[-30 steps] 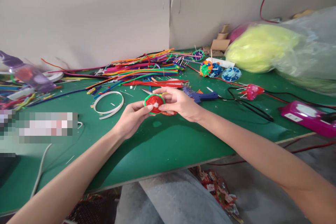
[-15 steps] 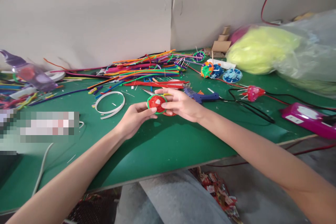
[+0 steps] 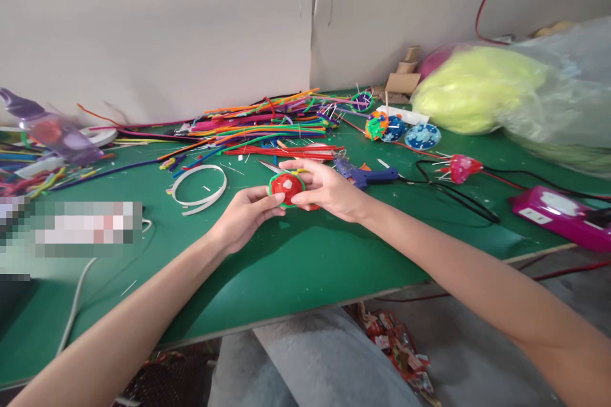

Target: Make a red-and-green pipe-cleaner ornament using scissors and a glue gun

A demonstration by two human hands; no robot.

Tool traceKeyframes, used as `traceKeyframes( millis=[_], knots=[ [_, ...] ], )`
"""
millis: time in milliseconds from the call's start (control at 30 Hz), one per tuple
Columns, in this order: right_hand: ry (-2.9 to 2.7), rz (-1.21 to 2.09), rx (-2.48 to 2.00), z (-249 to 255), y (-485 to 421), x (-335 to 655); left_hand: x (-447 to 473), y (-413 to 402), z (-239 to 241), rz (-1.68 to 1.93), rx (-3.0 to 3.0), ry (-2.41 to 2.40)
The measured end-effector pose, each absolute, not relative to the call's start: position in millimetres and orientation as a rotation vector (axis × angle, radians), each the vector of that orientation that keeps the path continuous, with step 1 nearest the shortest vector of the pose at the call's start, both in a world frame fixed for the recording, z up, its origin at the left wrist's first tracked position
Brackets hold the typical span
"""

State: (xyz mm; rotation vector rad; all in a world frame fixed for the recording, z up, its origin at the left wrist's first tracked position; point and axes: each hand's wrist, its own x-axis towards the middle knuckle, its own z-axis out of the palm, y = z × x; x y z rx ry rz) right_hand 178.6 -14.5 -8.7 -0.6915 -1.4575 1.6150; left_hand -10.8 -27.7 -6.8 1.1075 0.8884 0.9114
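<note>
Both hands meet over the middle of the green table (image 3: 296,267). Between them is a small round disc (image 3: 285,187) wound from red pipe cleaner with a green rim and a white centre. My left hand (image 3: 245,216) pinches its near-left edge with thumb and fingers. My right hand (image 3: 327,189) grips its right side, index finger stretched over the top. A second red piece shows just under my right fingers.
A heap of coloured pipe cleaners (image 3: 258,130) lies behind the hands, a white headband (image 3: 198,186) to the left, a blue glue gun (image 3: 365,173) to the right. Finished discs (image 3: 396,128), black cables (image 3: 453,194), a pink power strip (image 3: 558,213) and a plastic bag (image 3: 506,89) fill the right side.
The disc has turned a little between my fingers and shifted slightly right. Both hands stay in nearly the same place.
</note>
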Motion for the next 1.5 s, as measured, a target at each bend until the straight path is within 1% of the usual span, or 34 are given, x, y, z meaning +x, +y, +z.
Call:
traceKeyframes(
  millis=[300, 533, 1233, 1500],
  knots=[
    [-1.353, 1.603, -0.701, -8.2, -17.9, 175.4, -12.7, -27.8, -9.1, 0.881, 1.075, 0.858],
    [-1.337, 1.732, -0.660, -2.8, -15.5, 181.7, -10.9, -27.7, -7.8, 0.925, 1.067, 0.812],
    [-1.417, 1.683, -0.671, -8.9, -16.7, 175.4, -5.8, -31.9, -6.5, 0.969, 1.136, 0.863],
    [-1.445, 1.694, -0.703, -6.2, -17.0, 177.2, -4.6, -32.3, -11.1, 1.051, 1.180, 0.859]
  ],
)
